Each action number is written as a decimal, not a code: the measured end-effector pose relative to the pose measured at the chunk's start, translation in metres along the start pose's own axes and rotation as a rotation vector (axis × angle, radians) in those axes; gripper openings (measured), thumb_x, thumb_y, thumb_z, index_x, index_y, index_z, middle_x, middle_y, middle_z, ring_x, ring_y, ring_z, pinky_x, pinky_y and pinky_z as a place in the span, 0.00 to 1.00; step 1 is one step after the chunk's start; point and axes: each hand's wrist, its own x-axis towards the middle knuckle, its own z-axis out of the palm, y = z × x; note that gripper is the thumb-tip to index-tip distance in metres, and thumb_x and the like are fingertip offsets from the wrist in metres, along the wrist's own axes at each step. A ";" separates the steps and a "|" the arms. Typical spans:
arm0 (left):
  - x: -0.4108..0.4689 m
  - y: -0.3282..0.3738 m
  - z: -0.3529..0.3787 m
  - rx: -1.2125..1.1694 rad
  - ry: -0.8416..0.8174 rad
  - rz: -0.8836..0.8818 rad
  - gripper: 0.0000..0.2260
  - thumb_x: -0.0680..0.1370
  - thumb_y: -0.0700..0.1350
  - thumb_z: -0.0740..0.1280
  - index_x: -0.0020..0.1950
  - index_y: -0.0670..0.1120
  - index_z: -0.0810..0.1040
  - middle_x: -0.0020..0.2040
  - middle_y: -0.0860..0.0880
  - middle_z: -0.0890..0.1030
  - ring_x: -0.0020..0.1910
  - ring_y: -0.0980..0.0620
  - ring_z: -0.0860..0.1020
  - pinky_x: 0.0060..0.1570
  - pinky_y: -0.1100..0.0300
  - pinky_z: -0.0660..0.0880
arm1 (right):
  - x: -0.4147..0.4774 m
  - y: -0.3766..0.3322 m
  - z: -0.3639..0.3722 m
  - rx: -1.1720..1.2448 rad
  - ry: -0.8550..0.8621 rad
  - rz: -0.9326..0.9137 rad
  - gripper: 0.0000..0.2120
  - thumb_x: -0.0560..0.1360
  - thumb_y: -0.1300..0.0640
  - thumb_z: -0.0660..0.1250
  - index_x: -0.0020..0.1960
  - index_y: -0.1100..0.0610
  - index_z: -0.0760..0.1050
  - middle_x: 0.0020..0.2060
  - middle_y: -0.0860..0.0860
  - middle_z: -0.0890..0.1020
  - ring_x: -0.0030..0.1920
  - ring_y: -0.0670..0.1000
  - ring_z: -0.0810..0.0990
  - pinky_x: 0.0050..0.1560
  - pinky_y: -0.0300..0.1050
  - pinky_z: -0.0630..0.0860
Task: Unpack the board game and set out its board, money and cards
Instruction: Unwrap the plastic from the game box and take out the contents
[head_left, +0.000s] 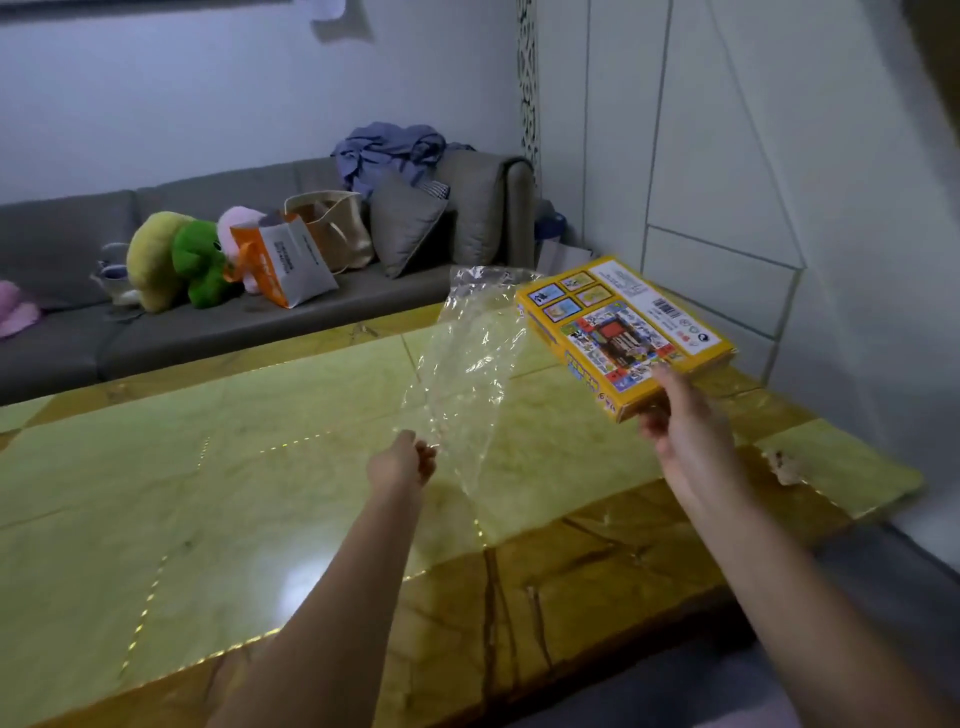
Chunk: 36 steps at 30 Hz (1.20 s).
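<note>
Sofa with plush toys sat far left, behind the table. Left hand pinched the bottom of a clear plastic wrap held above the table; right hand gripped the near corner of the yellow game box, lifted over the table's right end.

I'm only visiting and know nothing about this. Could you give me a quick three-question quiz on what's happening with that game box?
1. Which hand grips the yellow game box? A) left B) right C) both
2. True or false: the clear plastic wrap lies flat on the table.
3. Fill in: the green plush toy sits on the ____.

Key:
1. B; the right hand holds its near corner.
2. False; the left hand pinches it, lifted above the table.
3. sofa
</note>
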 end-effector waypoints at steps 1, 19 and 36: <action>-0.004 -0.009 0.022 -0.021 -0.045 -0.025 0.11 0.79 0.36 0.61 0.36 0.38 0.70 0.27 0.44 0.73 0.16 0.55 0.73 0.18 0.68 0.69 | 0.004 -0.001 -0.003 0.015 0.013 0.009 0.04 0.76 0.58 0.67 0.44 0.57 0.73 0.31 0.50 0.77 0.23 0.42 0.72 0.22 0.34 0.68; -0.051 -0.040 0.148 0.606 -0.396 0.213 0.09 0.79 0.40 0.59 0.43 0.39 0.76 0.34 0.44 0.80 0.25 0.50 0.77 0.27 0.60 0.76 | 0.046 -0.005 -0.035 0.023 0.071 -0.200 0.05 0.77 0.54 0.66 0.51 0.54 0.73 0.37 0.47 0.80 0.28 0.44 0.74 0.27 0.36 0.69; -0.035 -0.084 0.192 1.433 -0.777 0.427 0.26 0.84 0.55 0.50 0.60 0.36 0.77 0.59 0.36 0.78 0.60 0.41 0.75 0.55 0.58 0.69 | 0.065 0.005 -0.042 0.005 0.118 -0.122 0.06 0.77 0.54 0.66 0.47 0.56 0.72 0.28 0.45 0.79 0.26 0.45 0.73 0.29 0.40 0.69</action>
